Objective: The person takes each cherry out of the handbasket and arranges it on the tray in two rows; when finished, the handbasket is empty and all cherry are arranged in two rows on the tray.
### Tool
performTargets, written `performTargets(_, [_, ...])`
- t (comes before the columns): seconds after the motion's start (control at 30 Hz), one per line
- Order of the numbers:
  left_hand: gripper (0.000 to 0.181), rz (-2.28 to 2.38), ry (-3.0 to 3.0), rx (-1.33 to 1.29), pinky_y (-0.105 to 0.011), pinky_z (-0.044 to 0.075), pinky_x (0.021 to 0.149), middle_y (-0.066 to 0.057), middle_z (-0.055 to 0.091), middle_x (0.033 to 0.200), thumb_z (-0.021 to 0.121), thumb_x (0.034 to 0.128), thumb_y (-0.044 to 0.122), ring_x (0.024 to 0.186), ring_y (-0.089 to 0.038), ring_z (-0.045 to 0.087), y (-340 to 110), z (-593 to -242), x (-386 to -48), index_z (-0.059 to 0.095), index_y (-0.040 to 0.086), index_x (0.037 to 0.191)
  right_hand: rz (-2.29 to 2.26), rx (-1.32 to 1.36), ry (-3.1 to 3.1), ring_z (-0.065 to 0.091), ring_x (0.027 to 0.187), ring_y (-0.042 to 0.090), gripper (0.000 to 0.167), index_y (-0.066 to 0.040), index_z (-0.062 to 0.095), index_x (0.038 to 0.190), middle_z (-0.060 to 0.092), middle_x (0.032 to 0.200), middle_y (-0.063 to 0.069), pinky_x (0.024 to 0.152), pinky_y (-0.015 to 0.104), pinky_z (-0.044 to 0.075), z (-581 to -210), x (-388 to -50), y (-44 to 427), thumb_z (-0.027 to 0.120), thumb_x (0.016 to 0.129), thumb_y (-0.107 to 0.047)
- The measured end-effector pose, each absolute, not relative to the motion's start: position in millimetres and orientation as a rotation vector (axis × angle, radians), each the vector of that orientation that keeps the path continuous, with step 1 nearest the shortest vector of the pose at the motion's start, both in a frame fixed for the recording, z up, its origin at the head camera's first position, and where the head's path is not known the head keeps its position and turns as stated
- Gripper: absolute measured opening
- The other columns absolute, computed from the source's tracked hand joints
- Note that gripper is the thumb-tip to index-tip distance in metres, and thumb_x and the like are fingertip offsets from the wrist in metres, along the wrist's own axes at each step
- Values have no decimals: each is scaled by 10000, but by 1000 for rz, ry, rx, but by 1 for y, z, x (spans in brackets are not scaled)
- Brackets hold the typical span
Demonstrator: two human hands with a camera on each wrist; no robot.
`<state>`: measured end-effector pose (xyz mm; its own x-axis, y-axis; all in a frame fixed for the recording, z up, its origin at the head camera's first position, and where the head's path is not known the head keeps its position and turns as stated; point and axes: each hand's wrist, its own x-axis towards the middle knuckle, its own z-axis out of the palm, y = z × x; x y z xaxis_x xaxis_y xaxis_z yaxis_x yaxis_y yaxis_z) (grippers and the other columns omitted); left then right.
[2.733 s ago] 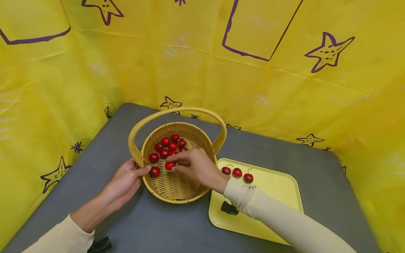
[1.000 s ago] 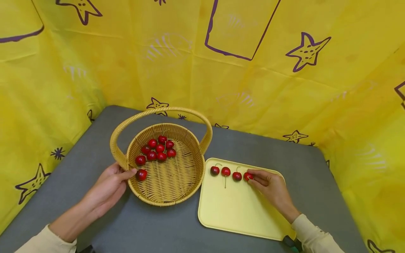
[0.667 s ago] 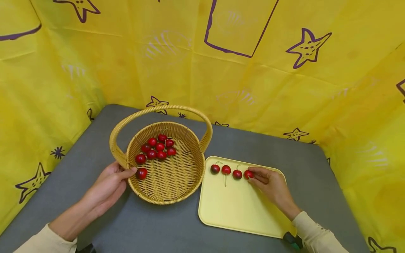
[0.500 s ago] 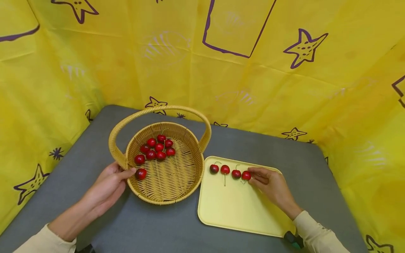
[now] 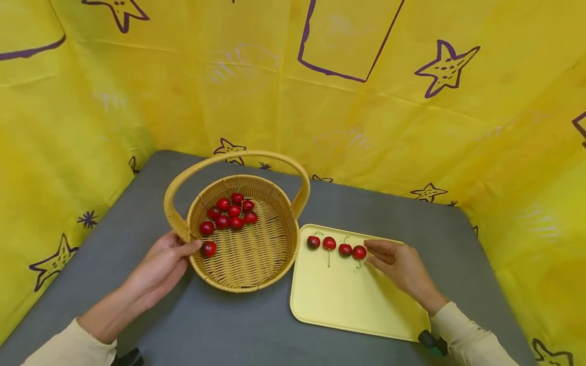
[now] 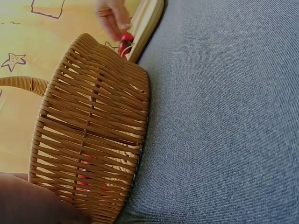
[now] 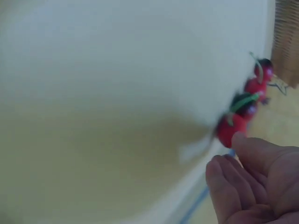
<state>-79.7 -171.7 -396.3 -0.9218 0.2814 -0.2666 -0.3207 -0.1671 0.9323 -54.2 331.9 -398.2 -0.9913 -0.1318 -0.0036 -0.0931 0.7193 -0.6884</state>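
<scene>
My left hand (image 5: pixel 160 267) grips the left side of a wicker basket (image 5: pixel 293 239), its thumb over the rim near the handle's base. Several red cherries (image 5: pixel 222 221) lie in the basket's left and back part, one of them (image 5: pixel 208 249) apart beside the thumb. On a pale yellow tray (image 5: pixel 339 305) several cherries form a row along the back edge. At the right end of that row, my right hand (image 5: pixel 405 269) has its thumb and fingers parted beside the last cherry (image 5: pixel 359 252). In the right wrist view the thumb tip lies against or very near this cherry (image 7: pixel 231 130).
The basket's tall arched handle (image 5: pixel 238 153) stands up over it. Basket and tray sit side by side on a grey table (image 5: pixel 229 330), with yellow printed cloth (image 5: pixel 256 91) hanging behind and at both sides. A dark strap piece (image 5: pixel 430 341) is at the right wrist.
My right hand went from the basket to the tray with a cherry, set it at the row's right end, turned it stem forward and let go. The left hand stays on the basket.
</scene>
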Motion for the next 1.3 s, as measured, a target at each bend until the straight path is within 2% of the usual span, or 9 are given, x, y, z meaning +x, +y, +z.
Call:
performTargets(0.2, [672,2112,1735,-60,-386,166,1277,-159,147,1701,459,1103,25,1577,-244,101,-158,-390,-85,64,-39,1643,-1157,-325,2970,764,1047,182,350,-105,732,1336,760,1255,71,813,163,583,-353,-54,317,765,989,-131])
performTargets(0.3, [685,2127,1728,-42,-414,141,1286,-161,127,1712,456,1101,21,1583,-242,84,-155,-388,-88,46,-38,1647,-1386,-450,2818,753,1078,153,336,-126,735,1336,754,1276,51,814,218,607,-332,-61,293,744,1000,-107])
performTargets(0.4, [698,2157,1718,-37,-428,109,1293,-161,94,1720,447,1096,2,1585,-238,57,-155,-388,-89,21,-37,1647,-1601,-541,2554,745,1113,178,332,-134,734,1341,743,1305,59,800,300,632,-323,-73,258,730,1010,-105])
performTargets(0.6, [669,2186,1715,-55,-396,145,1282,-170,135,1703,437,1087,-19,1576,-247,97,-157,-391,-86,54,-47,1636,-1671,-748,2233,706,1207,193,360,-97,710,1373,723,1347,30,937,347,600,-332,-103,180,728,1014,-117])
performTargets(0.77, [660,2167,1711,-59,-411,142,1282,-166,160,1698,441,1096,-4,1575,-250,116,-157,-392,-83,70,-42,1641,-1565,-932,2138,685,1243,169,383,-60,692,1389,716,1356,14,970,337,588,-334,-122,135,730,1011,-111])
performTargets(0.9, [672,2193,1703,-40,-459,78,1298,-164,145,1710,442,1095,-1,1584,-249,99,-157,-390,-82,57,-40,1645,-1425,-1033,2154,692,1226,143,389,-76,696,1385,715,1358,26,988,297,574,-335,-136,110,740,1001,-110])
performTargets(1.13, [674,2210,1699,-75,-481,34,1302,-165,113,1727,428,1091,-17,1591,-248,59,-160,-387,-80,46,-53,1645,-1134,-1154,2155,654,1295,259,477,-94,643,1460,659,1443,85,1061,299,530,-361,-148,79,742,994,-81])
performTargets(1.3, [678,2208,1697,-106,-477,27,1303,-157,100,1737,424,1091,-17,1593,-244,45,-163,-388,-76,43,-51,1650,-1088,-1207,2130,638,1316,241,486,-82,630,1471,655,1447,80,1081,287,512,-379,-150,68,734,997,-65])
